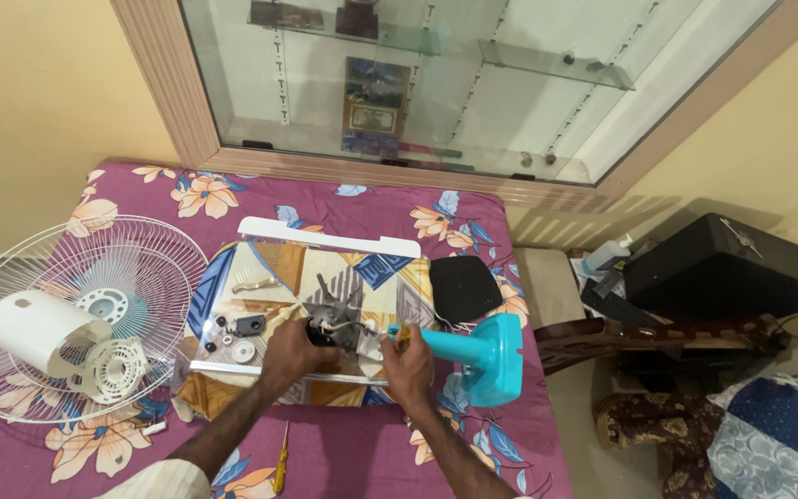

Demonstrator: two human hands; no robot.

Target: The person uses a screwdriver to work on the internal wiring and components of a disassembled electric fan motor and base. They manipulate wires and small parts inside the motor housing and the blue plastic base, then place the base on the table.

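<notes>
My left hand (290, 356) grips the dark fan motor (336, 328), which lies on a clear acrylic sheet (233, 277) over a patterned cloth. My right hand (408, 368) is closed around a yellow-handled screwdriver (400, 333), its tip at the motor's right side. A turquoise fan stand with a round base (487, 359) lies on its side, touching the motor end next to my right hand. Small loose parts, a black block (250, 324) and a white ring (243, 351), sit on the sheet just left of my left hand.
A white wire fan guard (154, 254) with a white motor cover (34, 328) and a vented cap (113, 368) lies at the left. A second yellow screwdriver (281, 469) rests near the front edge. A black pad (464, 286) is behind the stand; a black case (727, 268) sits right.
</notes>
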